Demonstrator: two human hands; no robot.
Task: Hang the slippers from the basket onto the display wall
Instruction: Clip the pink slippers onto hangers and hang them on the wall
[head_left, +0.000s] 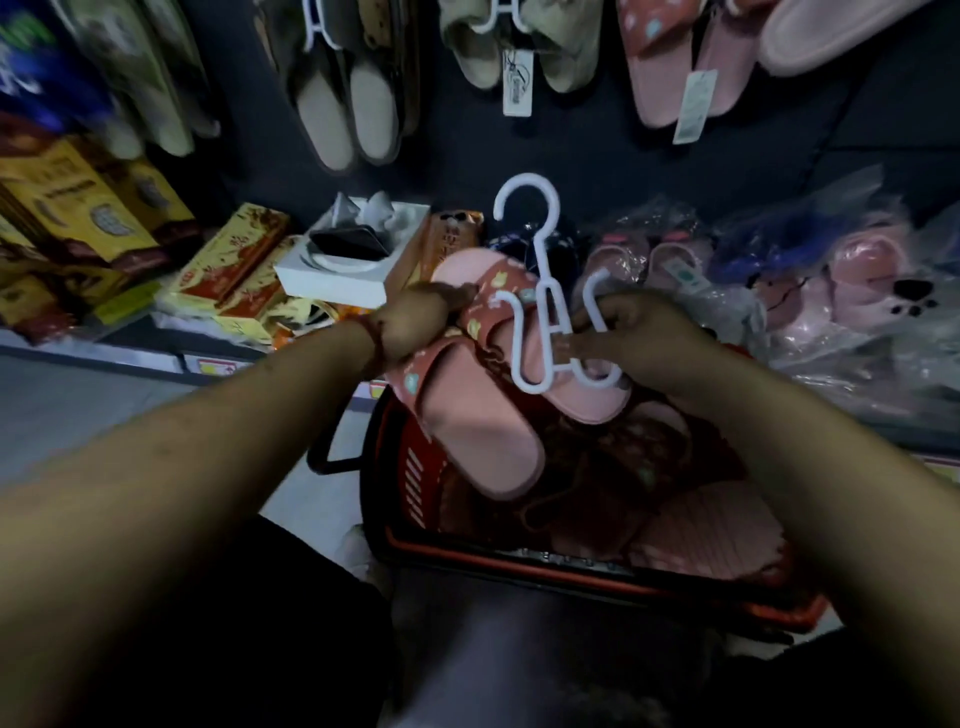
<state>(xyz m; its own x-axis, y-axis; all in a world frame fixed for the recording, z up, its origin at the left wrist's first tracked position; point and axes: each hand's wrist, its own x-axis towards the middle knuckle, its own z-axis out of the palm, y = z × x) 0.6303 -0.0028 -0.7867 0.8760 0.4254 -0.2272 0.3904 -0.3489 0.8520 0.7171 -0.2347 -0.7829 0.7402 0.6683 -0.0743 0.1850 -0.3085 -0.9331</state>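
Note:
A pair of pink slippers (483, 431) with patterned reddish straps hangs above the red basket (519, 564). My left hand (415, 322) grips the slippers at their strap end. A white plastic hanger (540, 306) with its hook pointing up lies across the straps, and my right hand (634, 338) pinches its right loop. More pink slippers (711, 535) lie inside the basket. The dark display wall (571, 156) stands behind, with hung pairs along its top.
Beige slippers (348, 114), fuzzy slippers (519, 47) and pink slippers (680, 62) hang on the wall. A shelf below holds yellow boxes (93, 208), a white box (353, 260) and bagged pink slippers (857, 280). The basket's black handle (332, 447) sticks out left.

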